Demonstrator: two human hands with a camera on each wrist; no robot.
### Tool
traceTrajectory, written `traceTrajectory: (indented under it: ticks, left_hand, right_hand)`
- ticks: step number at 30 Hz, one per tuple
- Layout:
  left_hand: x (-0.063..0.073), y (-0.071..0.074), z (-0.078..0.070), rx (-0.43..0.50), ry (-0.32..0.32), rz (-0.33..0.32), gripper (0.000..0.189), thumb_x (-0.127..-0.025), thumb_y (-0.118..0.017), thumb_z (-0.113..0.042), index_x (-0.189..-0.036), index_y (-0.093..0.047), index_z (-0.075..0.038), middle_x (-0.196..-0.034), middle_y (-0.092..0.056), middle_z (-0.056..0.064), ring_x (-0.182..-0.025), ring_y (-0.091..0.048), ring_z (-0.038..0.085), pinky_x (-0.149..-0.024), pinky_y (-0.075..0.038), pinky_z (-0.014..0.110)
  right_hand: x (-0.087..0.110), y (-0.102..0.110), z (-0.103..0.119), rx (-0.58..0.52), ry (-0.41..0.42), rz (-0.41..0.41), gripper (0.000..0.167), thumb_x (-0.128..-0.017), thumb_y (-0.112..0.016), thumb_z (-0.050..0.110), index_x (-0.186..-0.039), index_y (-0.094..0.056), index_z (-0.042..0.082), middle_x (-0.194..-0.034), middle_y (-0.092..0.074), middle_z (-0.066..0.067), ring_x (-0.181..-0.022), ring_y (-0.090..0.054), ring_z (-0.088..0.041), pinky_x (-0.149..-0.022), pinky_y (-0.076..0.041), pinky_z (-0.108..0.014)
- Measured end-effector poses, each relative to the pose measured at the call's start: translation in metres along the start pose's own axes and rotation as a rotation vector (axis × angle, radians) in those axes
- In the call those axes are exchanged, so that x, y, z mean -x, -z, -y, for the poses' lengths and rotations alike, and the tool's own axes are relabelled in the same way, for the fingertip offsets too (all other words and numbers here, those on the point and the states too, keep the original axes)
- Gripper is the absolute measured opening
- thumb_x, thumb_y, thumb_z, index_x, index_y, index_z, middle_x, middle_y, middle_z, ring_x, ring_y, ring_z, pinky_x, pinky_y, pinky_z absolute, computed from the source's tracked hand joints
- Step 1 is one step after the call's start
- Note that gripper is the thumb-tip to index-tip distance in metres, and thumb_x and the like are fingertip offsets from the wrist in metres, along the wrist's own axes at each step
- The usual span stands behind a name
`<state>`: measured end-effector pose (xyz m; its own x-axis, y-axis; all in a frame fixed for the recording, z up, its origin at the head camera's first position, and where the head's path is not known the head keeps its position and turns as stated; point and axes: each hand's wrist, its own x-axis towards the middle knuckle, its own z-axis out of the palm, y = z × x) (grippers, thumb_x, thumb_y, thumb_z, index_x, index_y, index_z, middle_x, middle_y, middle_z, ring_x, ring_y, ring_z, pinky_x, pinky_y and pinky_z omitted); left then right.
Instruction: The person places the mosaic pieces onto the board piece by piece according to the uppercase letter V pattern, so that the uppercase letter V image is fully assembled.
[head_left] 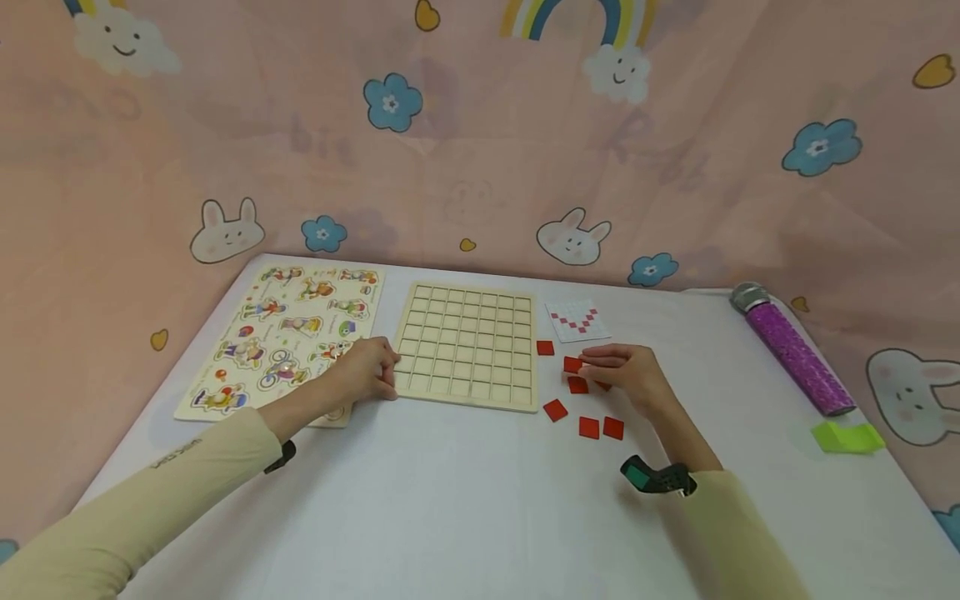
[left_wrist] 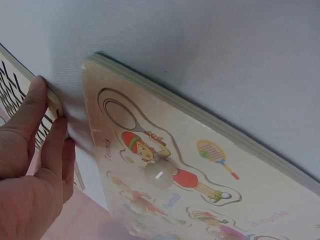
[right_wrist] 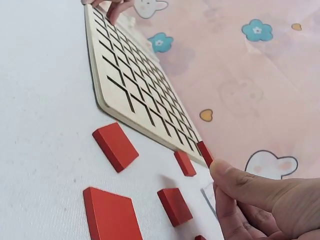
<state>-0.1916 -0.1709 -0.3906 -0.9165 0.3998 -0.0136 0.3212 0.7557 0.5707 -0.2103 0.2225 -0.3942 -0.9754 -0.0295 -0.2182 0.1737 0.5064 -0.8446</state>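
A pale wooden grid board [head_left: 467, 348] lies on the table with its cells bare. My left hand [head_left: 363, 371] pinches the board's left edge between thumb and fingers; the left wrist view shows that hand [left_wrist: 37, 160] at the board's corner. Right of the board, my right hand [head_left: 630, 377] holds a small red square tile [head_left: 573, 364] by its edge. In the right wrist view this tile [right_wrist: 204, 154] stands out from the thumb and fingertips, above the table. Several more red tiles [head_left: 555, 410] lie loose below and beside that hand, one [head_left: 545, 347] close to the board's right edge.
A card [head_left: 577, 321] with a red V-shaped pattern lies right of the board. At left is a sports-picture puzzle board [head_left: 300, 325], partly under my left forearm. A purple glitter microphone [head_left: 798, 354] and a bright green piece [head_left: 847, 437] lie far right. A pink printed cloth hangs behind.
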Motion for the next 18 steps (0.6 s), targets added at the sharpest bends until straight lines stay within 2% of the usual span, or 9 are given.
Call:
traceTrajectory:
  ticks: [8, 15, 18]
  left_hand:
    - [-0.001, -0.002, -0.002, 0.002, -0.029, -0.004, 0.025, -0.068, -0.082, 0.001, -0.057, -0.06, -0.006, -0.103, -0.062, 0.016, -0.109, -0.056, 0.037, -0.099, -0.04, 0.049]
    - [0.001, -0.001, -0.001, -0.019, -0.027, -0.011, 0.026, -0.068, -0.082, 0.0, -0.056, -0.06, -0.007, -0.103, -0.062, 0.015, -0.107, -0.056, 0.037, -0.097, -0.039, 0.05]
    - [0.001, -0.001, -0.001, -0.026, -0.024, -0.01, 0.025, -0.067, -0.082, 0.0, -0.056, -0.061, -0.007, -0.105, -0.062, 0.015, -0.108, -0.056, 0.036, -0.098, -0.039, 0.05]
  right_hand:
    - [-0.001, -0.025, 0.004, -0.036, -0.037, -0.013, 0.042, -0.086, -0.072, 0.025, -0.124, -0.063, 0.007, -0.117, -0.067, -0.012, -0.114, -0.058, -0.026, -0.08, -0.048, -0.017]
    - [-0.003, -0.05, 0.011, -0.114, 0.003, 0.008, 0.04, -0.084, -0.075, 0.021, -0.12, -0.066, 0.005, -0.115, -0.067, -0.013, -0.103, -0.059, -0.023, -0.066, -0.046, -0.016]
    - [-0.005, -0.058, 0.014, -0.163, 0.018, 0.01, 0.039, -0.083, -0.075, 0.015, -0.118, -0.066, 0.003, -0.113, -0.068, -0.013, -0.108, -0.06, -0.024, -0.075, -0.049, -0.016]
